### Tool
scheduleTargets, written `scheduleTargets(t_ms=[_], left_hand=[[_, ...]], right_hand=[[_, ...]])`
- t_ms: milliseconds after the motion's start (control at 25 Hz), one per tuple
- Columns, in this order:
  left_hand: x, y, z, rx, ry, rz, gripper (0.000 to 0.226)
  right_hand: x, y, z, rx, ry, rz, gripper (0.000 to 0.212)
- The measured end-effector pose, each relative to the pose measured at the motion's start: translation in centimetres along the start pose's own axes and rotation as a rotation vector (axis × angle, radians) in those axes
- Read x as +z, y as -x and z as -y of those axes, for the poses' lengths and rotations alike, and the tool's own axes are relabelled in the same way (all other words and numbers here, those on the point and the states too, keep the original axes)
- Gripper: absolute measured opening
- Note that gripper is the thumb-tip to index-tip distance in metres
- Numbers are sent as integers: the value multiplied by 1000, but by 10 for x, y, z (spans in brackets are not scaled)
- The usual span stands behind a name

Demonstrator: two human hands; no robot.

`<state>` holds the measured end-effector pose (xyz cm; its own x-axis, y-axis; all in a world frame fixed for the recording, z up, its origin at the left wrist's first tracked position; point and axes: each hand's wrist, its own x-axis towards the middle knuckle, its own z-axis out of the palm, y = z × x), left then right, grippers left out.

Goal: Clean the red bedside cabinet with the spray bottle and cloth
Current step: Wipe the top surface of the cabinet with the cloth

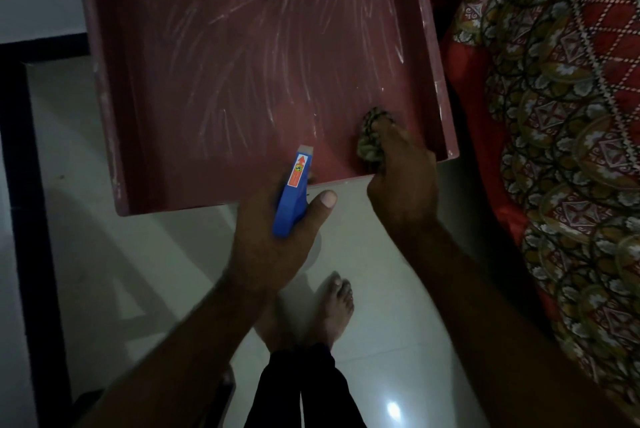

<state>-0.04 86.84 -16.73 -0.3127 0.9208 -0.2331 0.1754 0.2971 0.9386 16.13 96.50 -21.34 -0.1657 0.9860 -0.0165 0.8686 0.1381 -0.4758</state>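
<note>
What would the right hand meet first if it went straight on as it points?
The right hand grips the cloth; beyond it, only the streaked top of the red cabinet, seemingly free as far as the picture shows.

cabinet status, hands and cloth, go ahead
Left hand grips spray bottle at front edge. Right hand holds cloth on cabinet top, near-right corner. Pale streaks across top; nothing blocking.

Top of red cabinet [242, 64]: broad middle open, walled by raised rim [429, 57] | right: patterned bedspread [554, 116] crowds just beside | front-right corner: spray bottle [292, 192], cloth [370, 137] in the way | left: open tiled floor [86, 202]
</note>
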Motion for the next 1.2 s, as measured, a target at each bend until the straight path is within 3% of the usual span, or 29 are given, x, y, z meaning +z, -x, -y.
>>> scheduleTargets(t_ms=[160, 400, 640, 880, 1000, 1200], left_hand=[[-5, 0, 2, 4, -36, 2, 48], [-8, -4, -9, 9, -43, 12, 45], [-8, -15, -14, -70, -48, 59, 39], [-11, -25, -18, -115, -68, 111, 39], [-14, -31, -17, -140, -57, 124, 39], [-14, -39, -16, -149, -44, 153, 41]], right_hand=[[1, -43, 4, 61, -52, -16, 66], [-10, 7, 4, 61, -40, 16, 69], [-1, -55, 17, 124, -62, -11, 72], [-8, -3, 9, 184, -68, 48, 78], [1, -42, 15, 166, -76, -1, 67], [6, -76, 24, 154, -54, -11, 74]])
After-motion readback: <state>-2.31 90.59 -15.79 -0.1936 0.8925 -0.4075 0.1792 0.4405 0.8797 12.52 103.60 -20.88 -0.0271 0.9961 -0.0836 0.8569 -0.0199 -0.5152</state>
